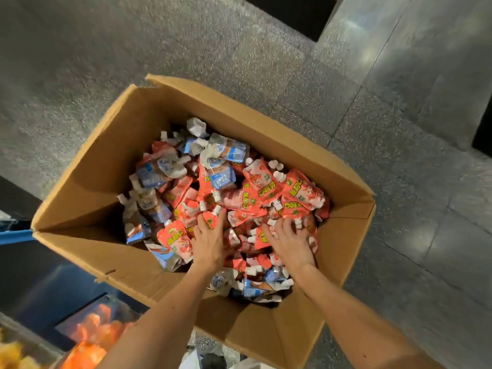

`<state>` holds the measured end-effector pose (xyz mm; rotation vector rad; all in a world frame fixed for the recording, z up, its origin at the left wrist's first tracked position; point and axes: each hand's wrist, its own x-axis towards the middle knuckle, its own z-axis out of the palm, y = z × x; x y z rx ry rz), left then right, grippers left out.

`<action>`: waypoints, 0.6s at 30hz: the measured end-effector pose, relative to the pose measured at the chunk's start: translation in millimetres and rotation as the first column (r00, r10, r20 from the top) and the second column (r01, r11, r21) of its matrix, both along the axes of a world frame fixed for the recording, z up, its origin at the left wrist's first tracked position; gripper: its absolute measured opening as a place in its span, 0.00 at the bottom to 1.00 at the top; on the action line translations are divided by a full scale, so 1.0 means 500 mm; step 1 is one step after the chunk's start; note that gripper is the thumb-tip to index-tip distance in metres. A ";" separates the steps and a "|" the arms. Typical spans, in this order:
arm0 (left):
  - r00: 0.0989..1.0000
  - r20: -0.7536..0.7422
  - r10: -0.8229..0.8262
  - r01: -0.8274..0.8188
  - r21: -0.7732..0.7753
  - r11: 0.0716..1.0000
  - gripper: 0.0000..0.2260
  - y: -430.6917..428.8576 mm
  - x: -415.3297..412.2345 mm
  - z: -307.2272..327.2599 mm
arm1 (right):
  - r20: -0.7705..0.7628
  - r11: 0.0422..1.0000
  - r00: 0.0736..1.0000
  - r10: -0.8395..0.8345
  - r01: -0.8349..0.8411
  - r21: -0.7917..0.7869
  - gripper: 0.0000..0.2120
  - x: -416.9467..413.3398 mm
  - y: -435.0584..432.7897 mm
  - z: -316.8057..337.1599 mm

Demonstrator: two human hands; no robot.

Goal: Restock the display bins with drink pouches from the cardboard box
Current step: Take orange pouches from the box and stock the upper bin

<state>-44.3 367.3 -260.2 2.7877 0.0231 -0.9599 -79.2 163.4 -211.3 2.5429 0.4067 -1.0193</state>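
- Sitting open, the large brown cardboard box (87,182) is giving both arms reach.
- Orange and blue spouted drink pouches (266,193) are lying heaped inside.
- Left hand (210,241), 6 o'clock, is pressing splayed fingers down; right hand (290,243), 5 o'clock, is burrowing, grip unclear.

**Half the action out of sight**

Both hands are down in the cardboard box (87,182). The left hand (209,245) hides its palm against the drink pouches (266,193), and the right hand (291,245) has its fingertips sunk between them, so there's no telling whether either one grips a pouch. The lower layers are buried under the top ones, and the print is too smeared to read. Both forearms (165,315) run off the near edge. Near left, a display bin (80,312) shows only an orange blur, clipped by the frame. A yellow smudge (10,355) in the corner can't be made out. A blue bar (16,235) is cut at the left edge. White shapes (191,360) between the arms can't be made out either.
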 end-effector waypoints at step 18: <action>0.897 0.034 0.441 -0.301 -0.683 0.665 0.29 0.069 0.014 0.244 | -0.472 0.240 0.489 -0.734 0.836 0.493 0.38 0.023 0.018 0.145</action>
